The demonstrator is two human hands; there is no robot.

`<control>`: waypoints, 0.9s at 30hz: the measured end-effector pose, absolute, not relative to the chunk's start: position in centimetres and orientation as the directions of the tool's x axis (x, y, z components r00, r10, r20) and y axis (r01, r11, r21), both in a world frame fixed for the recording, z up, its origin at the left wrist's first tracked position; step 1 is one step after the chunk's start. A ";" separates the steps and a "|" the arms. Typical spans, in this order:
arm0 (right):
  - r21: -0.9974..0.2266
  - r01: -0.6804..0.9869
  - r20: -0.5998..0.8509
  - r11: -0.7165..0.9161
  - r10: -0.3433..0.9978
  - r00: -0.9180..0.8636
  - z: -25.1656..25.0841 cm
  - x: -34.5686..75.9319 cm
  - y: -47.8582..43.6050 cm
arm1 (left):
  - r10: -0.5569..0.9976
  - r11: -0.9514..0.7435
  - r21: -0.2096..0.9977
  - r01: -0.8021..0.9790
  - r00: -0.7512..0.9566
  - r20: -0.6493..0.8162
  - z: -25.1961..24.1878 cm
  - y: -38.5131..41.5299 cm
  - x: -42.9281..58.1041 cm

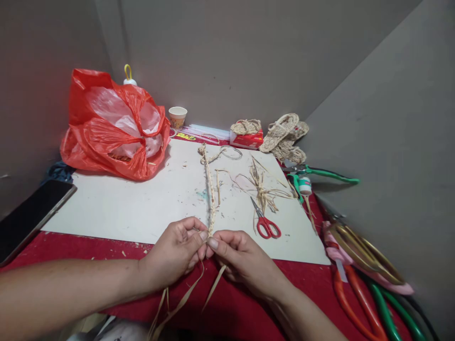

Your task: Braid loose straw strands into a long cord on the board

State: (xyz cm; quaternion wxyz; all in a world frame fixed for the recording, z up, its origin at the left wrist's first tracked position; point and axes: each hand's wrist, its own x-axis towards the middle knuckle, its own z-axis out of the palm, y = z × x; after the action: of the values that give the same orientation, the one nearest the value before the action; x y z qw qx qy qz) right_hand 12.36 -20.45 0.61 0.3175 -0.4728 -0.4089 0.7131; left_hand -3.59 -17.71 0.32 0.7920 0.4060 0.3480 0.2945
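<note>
A thin braid of pale straw (210, 192) runs up the white board (142, 203) from my fingers, with a knotted far end. My left hand (179, 248) pinches its near end from the left. From the right, my right hand (238, 253) pinches the same end, thumb beside thumb. Loose flat strands (186, 296) hang below both hands, past the table's front edge. Red-handled scissors (266, 224) lie to the right of the braid, blades partly apart. Just behind them spreads a bundle of loose straw strips (263, 189).
A red plastic bag (117, 132) stands at the back left, near a phone (35, 213). Along the back are a paper cup (177, 116) and coiled braids (284, 135). Green-handled pliers (327, 174) and large shears (366, 255) lie along the right side.
</note>
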 end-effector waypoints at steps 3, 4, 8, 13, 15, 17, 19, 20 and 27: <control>-0.883 -0.069 -0.417 -0.464 0.844 -0.338 0.6 12.2 -20.5 | 0.752 0.482 0.857 -0.184 0.588 -0.297 0.4 -17.9 -3.6; -0.886 -0.065 -0.415 -0.459 0.848 -0.328 0.6 12.2 -20.6 | 0.754 0.468 0.866 -0.176 0.591 -0.287 0.3 -18.0 -3.6; -0.897 -0.076 -0.403 -0.436 0.876 -0.267 0.5 11.8 -20.7 | 0.755 0.350 0.933 -0.085 0.615 -0.227 0.2 -18.0 -3.7; -0.921 -0.039 -0.379 -0.389 0.912 -0.157 0.2 11.4 -20.8 | 0.682 0.073 0.972 0.222 0.700 -0.212 1.6 -17.1 -4.4; -0.934 0.020 -0.356 -0.357 0.926 -0.127 0.1 11.4 -20.8 | 0.687 -0.171 0.915 0.366 0.710 -0.156 2.7 -16.7 -4.7; -0.941 0.060 -0.337 -0.332 0.934 -0.116 0.1 11.4 -20.9 | 0.685 -0.376 0.798 0.472 0.721 -0.104 3.7 -16.5 -4.9; -0.945 0.070 -0.325 -0.319 0.938 -0.119 0.0 11.3 -21.1 | 0.677 -0.484 0.695 0.531 0.731 -0.086 4.6 -16.5 -4.9; -0.947 0.065 -0.321 -0.315 0.939 -0.122 0.0 11.3 -21.2 | 0.676 -0.509 0.663 0.548 0.732 -0.086 5.0 -16.6 -4.9; -0.901 -0.119 -0.397 -0.416 0.904 -0.158 0.4 10.7 -21.6 | 0.719 -0.371 0.717 0.591 0.671 -0.181 6.6 -17.1 -3.9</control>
State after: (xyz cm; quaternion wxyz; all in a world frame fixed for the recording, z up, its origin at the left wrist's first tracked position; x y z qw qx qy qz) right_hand 10.69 -21.58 0.40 0.3869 -0.5206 -0.3770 0.6612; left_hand -3.93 -17.15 6.62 0.3958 0.8240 0.3973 0.0810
